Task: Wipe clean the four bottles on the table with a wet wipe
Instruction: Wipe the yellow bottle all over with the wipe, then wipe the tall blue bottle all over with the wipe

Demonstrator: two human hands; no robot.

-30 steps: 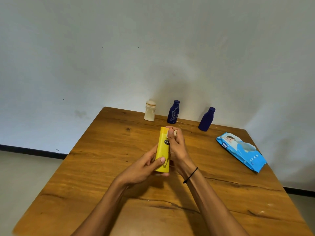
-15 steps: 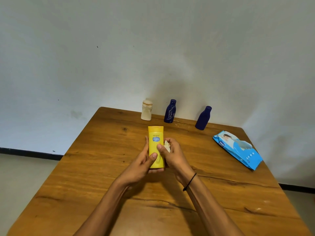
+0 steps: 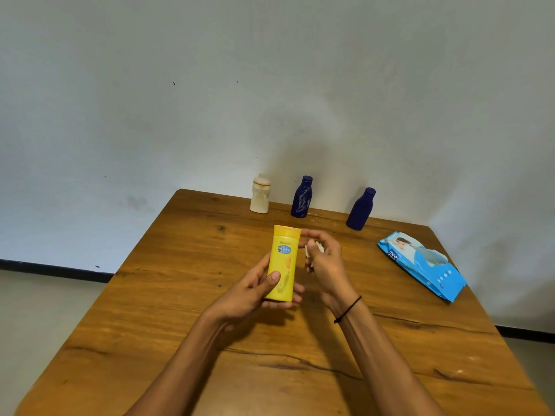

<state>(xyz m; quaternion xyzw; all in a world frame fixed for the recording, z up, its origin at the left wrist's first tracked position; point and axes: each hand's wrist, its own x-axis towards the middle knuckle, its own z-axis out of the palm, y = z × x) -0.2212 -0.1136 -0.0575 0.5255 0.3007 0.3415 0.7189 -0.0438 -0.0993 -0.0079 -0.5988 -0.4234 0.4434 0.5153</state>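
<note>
Pale wall (image 3: 120,85), wooden table (image 3: 150,310). Four bottles: cream bottle (image 3: 260,194) and two navy bottles (image 3: 301,197) (image 3: 361,209) stand along the far edge; the yellow bottle (image 3: 283,262) is gripped mid-table by the left hand (image 3: 255,291). Right hand (image 3: 326,262), fingers curled, pinches one wet wipe (image 3: 310,250) just beside it. One wipes pack (image 3: 426,265) lies near the right edge.

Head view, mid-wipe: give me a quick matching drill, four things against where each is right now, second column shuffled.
Things:
1. yellow bottle
2. wet wipe
3. cream bottle
4. wipes pack

Places:
A. lying flat near the table's right edge
B. held in the left hand, label facing the camera
C. standing at the table's far edge, left of the two dark blue bottles
D. bunched in the right hand, just beside the yellow bottle

Pairs: 1-B, 2-D, 3-C, 4-A
</note>
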